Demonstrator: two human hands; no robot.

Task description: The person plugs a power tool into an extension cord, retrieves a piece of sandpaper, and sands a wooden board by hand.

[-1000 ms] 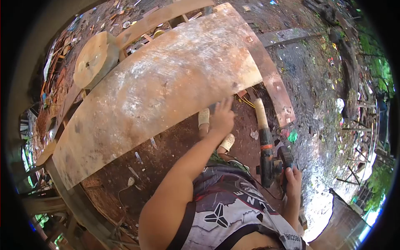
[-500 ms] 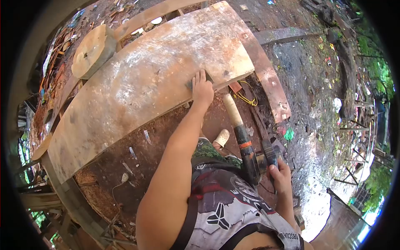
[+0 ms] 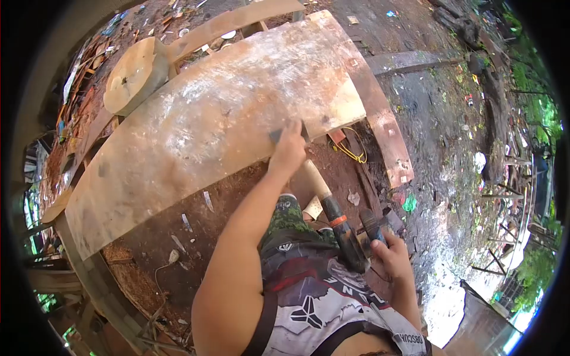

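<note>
My left hand (image 3: pixel 288 151) is on a dark block (image 3: pixel 275 136), fingers laid over it, ends poking out either side; palm down, so I'd say it's held that way to keep its face flat on the wooden board (image 3: pixel 208 133). Board runs under the left hand and off to its far left; I'm at the near edge, likely because that keeps my reach short.

My right hand (image 3: pixel 392 259) is closed round a dark grip (image 3: pixel 371 224), thumb along the near side. Looks joined to the black barrel (image 3: pixel 355 252) just left of it, but can't tell for sure. Pale nozzle (image 3: pixel 316 181) points forward, its tip just beside my left wrist; low hold probably keeps the barrel off the board.

Beyond the right hand, a reddish plank (image 3: pixel 380 113) sits along the board's end. Yellow cord (image 3: pixel 356 157) lies between plank and left hand. Round wood chunk (image 3: pixel 129 77) is at the board's far side, well left of both hands; whether it props anything, can't tell.
</note>
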